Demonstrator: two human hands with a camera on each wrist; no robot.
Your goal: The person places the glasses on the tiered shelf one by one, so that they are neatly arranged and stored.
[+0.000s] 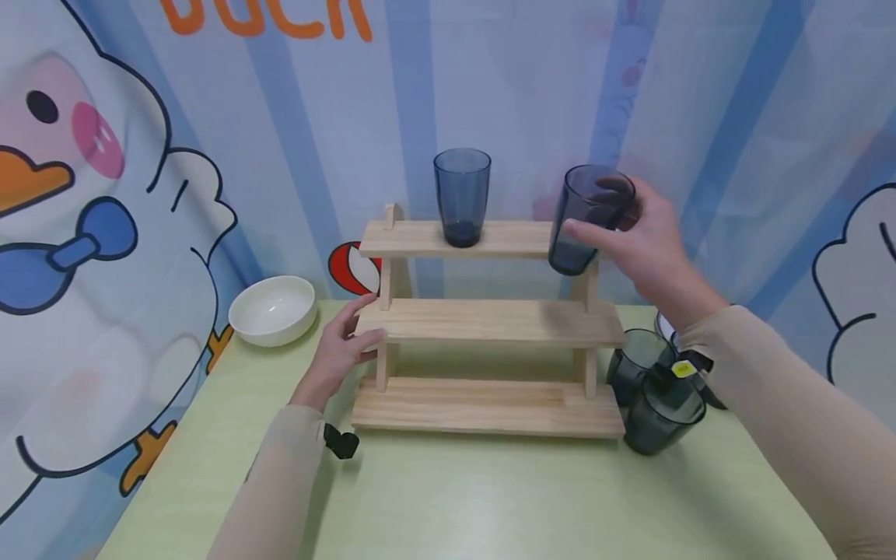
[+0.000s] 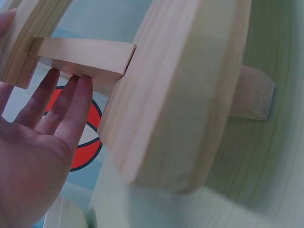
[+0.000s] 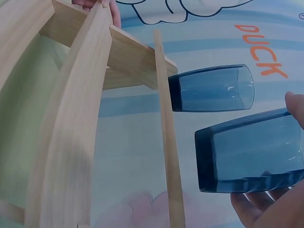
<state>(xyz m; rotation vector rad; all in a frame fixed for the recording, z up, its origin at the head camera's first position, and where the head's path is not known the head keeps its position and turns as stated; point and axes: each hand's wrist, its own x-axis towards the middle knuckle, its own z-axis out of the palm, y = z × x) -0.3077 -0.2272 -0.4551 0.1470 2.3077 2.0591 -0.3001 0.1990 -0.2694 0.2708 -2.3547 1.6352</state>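
A three-tier wooden display rack stands on the table. My left hand grips the left end of its middle shelf. In the left wrist view, the thumb lies over the board while the other fingertips touch the upright. My right hand holds a blue-grey glass tumbler, slightly tilted, by its side above the right end of the top shelf. The right wrist view shows the tumbler's base apart from the shelf. Another tumbler sits upright on the top shelf, left of the held one.
Several dark tumblers stand on the table by the rack's right end, partly under my right forearm. A white bowl sits at the back left of the pale green table. A printed curtain hangs close behind the rack.
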